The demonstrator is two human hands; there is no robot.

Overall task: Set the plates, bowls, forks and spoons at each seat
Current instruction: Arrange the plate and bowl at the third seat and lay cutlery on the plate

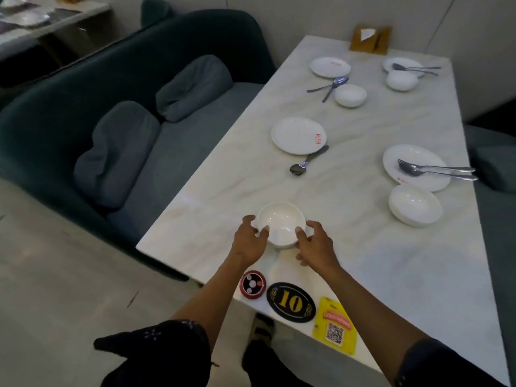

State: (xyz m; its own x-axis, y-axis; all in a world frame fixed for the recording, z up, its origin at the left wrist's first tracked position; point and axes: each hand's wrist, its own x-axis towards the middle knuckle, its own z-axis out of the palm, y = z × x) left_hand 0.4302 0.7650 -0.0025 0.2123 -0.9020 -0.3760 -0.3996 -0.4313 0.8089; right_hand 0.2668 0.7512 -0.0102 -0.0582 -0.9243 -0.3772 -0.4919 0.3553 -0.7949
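Both hands hold a white bowl (280,222) just above the near left part of the marble table (363,275). My left hand (249,239) grips its left rim and my right hand (315,244) grips its right rim. Beyond it lies a white plate (298,135) with a spoon and fork (307,160) beside it. The far left seat has a plate (330,66), cutlery (331,85) and a bowl (350,95). At the right, a plate (413,166) carries a fork and spoon (435,170), with a bowl (415,205) next to it. The far right seat has a plate (403,65) with cutlery and a bowl (401,80).
A dark green sofa (111,107) with two cushions runs along the table's left side. On the near table edge lie a round call button (252,284), a black oval number 10 sign (290,302) and a yellow QR card (335,325). A brown napkin holder (370,39) stands at the far end.
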